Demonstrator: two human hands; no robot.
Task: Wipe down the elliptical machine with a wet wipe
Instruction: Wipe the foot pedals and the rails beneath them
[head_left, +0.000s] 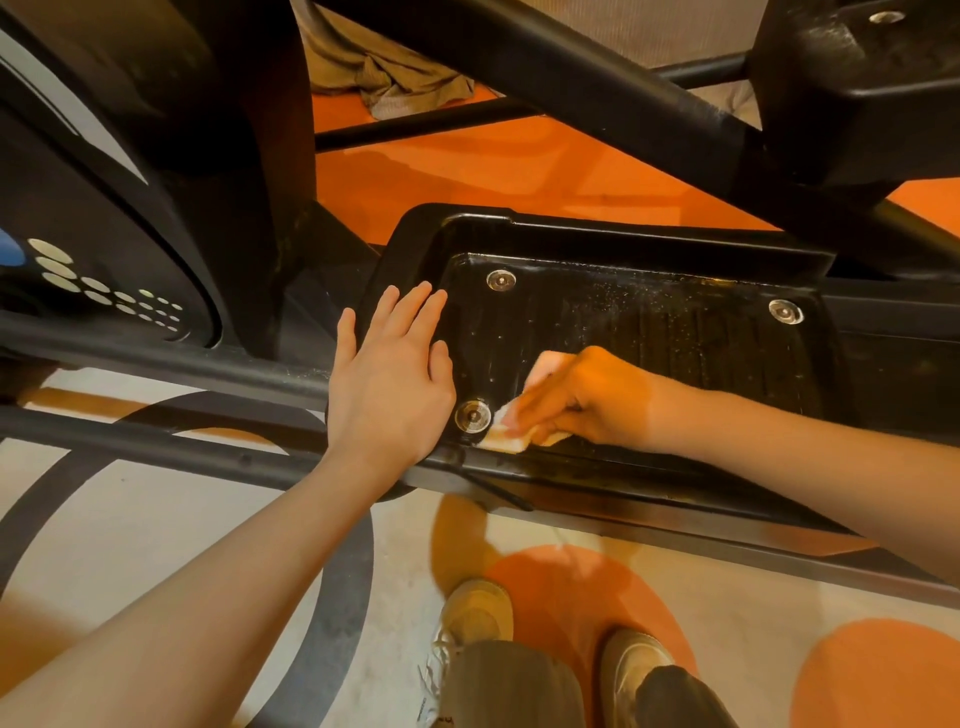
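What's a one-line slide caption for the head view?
Right hand rubs a wet wipe along the elliptical's pedal while the left hand rests flat on its front edge.

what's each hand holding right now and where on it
The right hand grips a bunched wet wipe around its middle. The left hand holds nothing, resting flat on the pedal.

Black pedal (649, 322); white wipe (506, 439); orange-circled pale floor (571, 587).

A raised rim (597, 228) walls the elliptical's black foot pedal (649, 332) at 12 o'clock, a thick diagonal bar (597, 88) crossing above it. Open ribbed tread lies toward 3 o'clock; the left hand (389, 379) blocks 9 o'clock, and frame rails (156, 364) run beyond it.
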